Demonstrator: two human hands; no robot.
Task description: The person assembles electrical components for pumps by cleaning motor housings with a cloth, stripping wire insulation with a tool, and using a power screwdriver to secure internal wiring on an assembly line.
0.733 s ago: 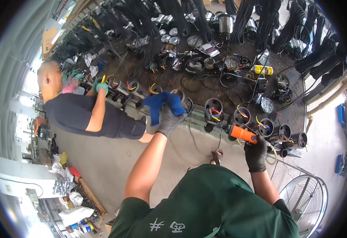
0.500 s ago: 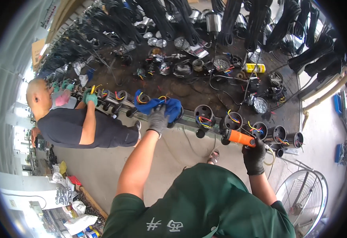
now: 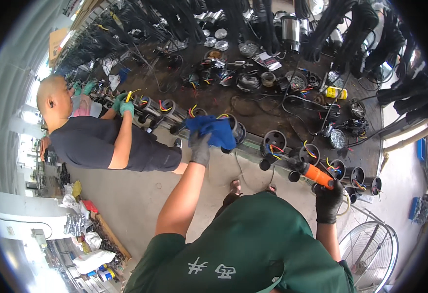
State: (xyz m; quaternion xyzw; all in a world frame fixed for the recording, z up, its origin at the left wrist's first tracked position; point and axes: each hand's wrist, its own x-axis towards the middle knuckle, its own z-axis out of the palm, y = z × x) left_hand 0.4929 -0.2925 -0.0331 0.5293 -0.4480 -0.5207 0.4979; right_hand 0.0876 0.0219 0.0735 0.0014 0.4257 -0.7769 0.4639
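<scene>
My left hand (image 3: 201, 147), in a grey glove, is closed on a blue cloth (image 3: 216, 132). The cloth lies bunched against a dark cylindrical housing (image 3: 240, 133) with wires at its top. In a black glove, my right hand (image 3: 329, 201) grips an orange and black power tool (image 3: 318, 175), its dark end pointing left. That end is close to the row of round black housings. One housing (image 3: 274, 141) with red, yellow and blue wires stands between my hands; another (image 3: 310, 154) is just beyond the tool. My right fingers are partly hidden behind the tool.
A dark workbench (image 3: 175, 93) holds loose parts, cables and a yellow can (image 3: 335, 93). Black cable bundles (image 3: 358, 29) hang along its far side. At the left, a co-worker (image 3: 92, 141) in green gloves works on the same row. A fan (image 3: 368, 249) stands at lower right.
The view has shifted, so the bench appears farther right and lower. The cloth has slid slightly off the housing on its left, baring its wires. Both hands keep their holds.
</scene>
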